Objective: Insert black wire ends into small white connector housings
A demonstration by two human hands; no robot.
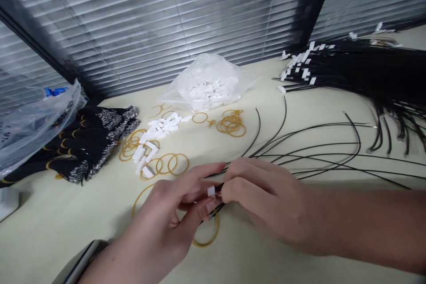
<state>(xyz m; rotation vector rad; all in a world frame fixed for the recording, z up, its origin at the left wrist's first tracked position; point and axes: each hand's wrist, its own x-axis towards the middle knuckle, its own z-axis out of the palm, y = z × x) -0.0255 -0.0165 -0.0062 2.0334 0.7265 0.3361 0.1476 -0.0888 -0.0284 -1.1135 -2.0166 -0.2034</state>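
Observation:
My left hand [176, 208] is closed around a small white connector [211, 191], which shows between its thumb and fingers. Pressed close against it, my right hand [262, 199] pinches a thin black cable at the connector, its fingertips partly hiding the joint. Several black cables [286, 155] fan out behind the hands across the table to the right. Below the fingers, a few cable ends poke out near the left thumb. A yellow rubber band [208, 245] lies under the hands.
Loose white connectors [163, 126] and yellow rubber bands [231, 123] lie beyond my hands. Behind them stands a clear bag [208, 84] of white pieces. Banded black cable bundles [89, 137] are at left, a large cable pile [366, 69] at right. Window blinds [166, 17] border the table [266, 262].

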